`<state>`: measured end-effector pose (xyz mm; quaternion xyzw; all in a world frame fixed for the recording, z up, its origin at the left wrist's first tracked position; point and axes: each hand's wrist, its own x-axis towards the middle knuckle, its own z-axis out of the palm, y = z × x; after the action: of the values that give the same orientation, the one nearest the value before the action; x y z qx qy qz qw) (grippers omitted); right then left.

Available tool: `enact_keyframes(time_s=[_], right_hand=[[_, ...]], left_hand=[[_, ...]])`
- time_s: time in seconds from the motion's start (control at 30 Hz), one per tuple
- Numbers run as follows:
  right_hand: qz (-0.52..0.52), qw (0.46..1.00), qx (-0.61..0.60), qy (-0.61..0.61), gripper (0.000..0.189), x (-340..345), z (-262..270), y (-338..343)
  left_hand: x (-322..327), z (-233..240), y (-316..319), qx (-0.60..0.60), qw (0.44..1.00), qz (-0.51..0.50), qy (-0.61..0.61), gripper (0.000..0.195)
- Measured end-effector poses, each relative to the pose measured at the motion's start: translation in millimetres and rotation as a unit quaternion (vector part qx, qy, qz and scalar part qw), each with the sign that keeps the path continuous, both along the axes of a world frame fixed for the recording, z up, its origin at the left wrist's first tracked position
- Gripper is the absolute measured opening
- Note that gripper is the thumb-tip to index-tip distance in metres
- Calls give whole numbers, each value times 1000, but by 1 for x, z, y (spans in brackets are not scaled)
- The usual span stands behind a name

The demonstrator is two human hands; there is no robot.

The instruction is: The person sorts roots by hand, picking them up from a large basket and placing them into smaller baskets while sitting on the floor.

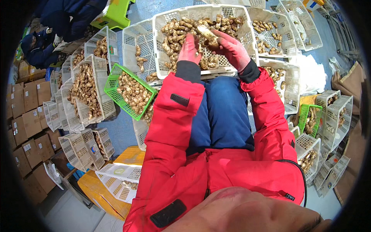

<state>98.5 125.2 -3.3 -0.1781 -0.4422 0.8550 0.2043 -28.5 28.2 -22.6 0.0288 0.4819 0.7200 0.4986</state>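
Note:
Before me stands a large white plastic crate (pixel 158 62) that holds many brown-and-white mushrooms (pixel 179 27), matsutake-like in shape. My right hand (pixel 232 49), in a pinkish glove, grips a long pale-stemmed mushroom (pixel 207 32) near its thick brown end, above the crate. My left hand (pixel 189 50), gloved alike, is raised over the crate's near left part with its fingers apart; whether a small mushroom touches its fingertips I cannot tell. More mushrooms lie below and between both hands.
White crates with mushrooms stand left (pixel 100 87) and right (pixel 297 84). A green basket (pixel 130 84) of mushrooms is left of my knees. A white plastic bag (pixel 311 75) lies at right. Cardboard boxes (pixel 30 116) are stacked far left. Another person in dark clothes (pixel 69 20) is at the upper left.

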Motion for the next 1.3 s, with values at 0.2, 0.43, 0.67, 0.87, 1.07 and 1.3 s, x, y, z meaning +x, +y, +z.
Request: enact_keyframes(time_s=[0.2, 0.43, 0.67, 0.87, 1.07, 1.3], right_hand=[[66, 995, -21, 69, 54, -5, -4, -4], [-3, 999, 35, -21, 54, 2, -14, 10], [-57, 998, -22, -33, 41, 13, -29, 27], [17, 993, 92, -74, 41, 3, -5, 10], [103, 960, 218, -145, 50, -16, 14, -14], [62, 997, -9, -50, 47, -21, -10, -12]], left_hand=[[3, -5, 4, 123, 988, -92, 20, 42], [5, 2, 5, 156, 983, 49, 83, 38], [1, -6, 3, 125, 991, 52, 7, 37], [-3, -19, -1, 46, 994, 101, -8, 37], [-1, -11, -2, -40, 991, 122, 33, 47], [-7, -23, 5, 98, 993, 64, -27, 55]])
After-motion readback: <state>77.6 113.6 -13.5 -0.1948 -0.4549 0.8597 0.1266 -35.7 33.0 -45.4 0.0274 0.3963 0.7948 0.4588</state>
